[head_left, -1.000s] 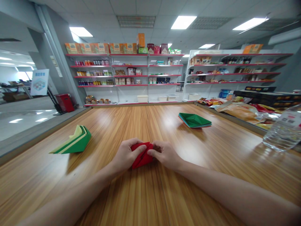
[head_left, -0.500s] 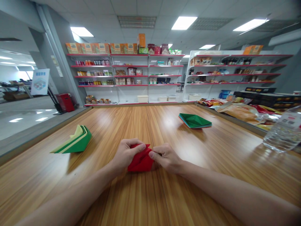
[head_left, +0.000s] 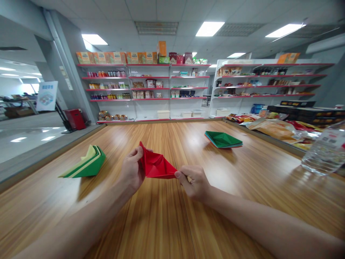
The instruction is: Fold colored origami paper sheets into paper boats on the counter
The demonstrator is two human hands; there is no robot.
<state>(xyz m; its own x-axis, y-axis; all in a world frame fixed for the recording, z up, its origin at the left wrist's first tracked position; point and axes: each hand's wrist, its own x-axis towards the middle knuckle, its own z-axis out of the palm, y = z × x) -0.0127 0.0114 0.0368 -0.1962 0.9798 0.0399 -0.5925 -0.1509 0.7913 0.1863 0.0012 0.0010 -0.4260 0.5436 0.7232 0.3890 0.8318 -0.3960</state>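
A red folded paper boat is stretched between my two hands above the wooden table. My left hand pinches its left tip, which points upward, between thumb and fingers. At the lower right tip, my right hand is closed on the paper with the thumb pressed against the curled fingers. The boat's creased hollow faces me, open along the top. Some of my left fingers are hidden behind the paper.
Nested green and yellow paper boats lie on the left. A stack of paper boats with a green one on top sits at the back right. A clear plastic bottle stands at the right edge, near snack packets.
The red paper was bunched flat near the table and is now spread into a boat shape. My left hand has moved left and turned; my right hand has shifted slightly.
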